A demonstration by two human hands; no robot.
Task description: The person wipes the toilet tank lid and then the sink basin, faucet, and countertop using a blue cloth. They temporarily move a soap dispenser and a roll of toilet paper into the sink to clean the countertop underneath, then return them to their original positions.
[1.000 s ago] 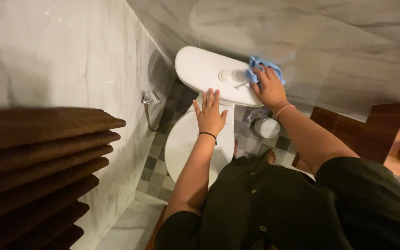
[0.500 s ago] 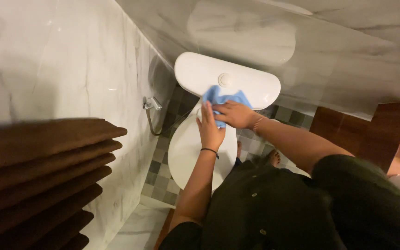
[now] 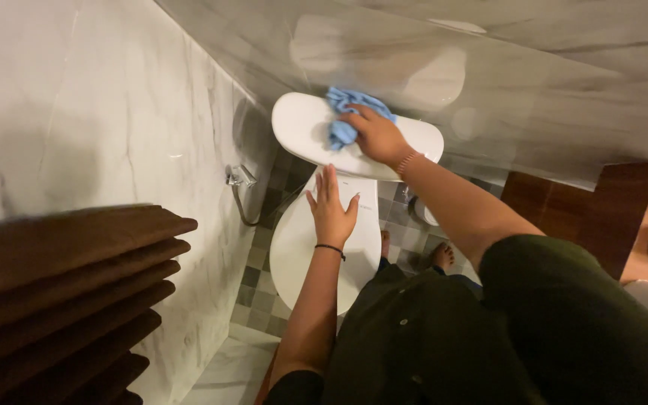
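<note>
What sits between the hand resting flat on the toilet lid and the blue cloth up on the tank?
In the head view, only white toilet: the rear of the lid and the tank's front edge separate the left hand from the blue cloth.

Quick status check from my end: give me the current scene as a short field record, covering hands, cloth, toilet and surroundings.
right hand: pressed on a blue cloth, palm down
cloth location: on top of the white toilet tank lid, left of centre
left hand: flat, fingers spread, on the closed toilet seat lid
left wrist: dark band
right wrist: beaded bracelet
wall side: metal spray hose fitting on marble wall
floor: grey checked tiles
near left: stack of brown towels
</note>
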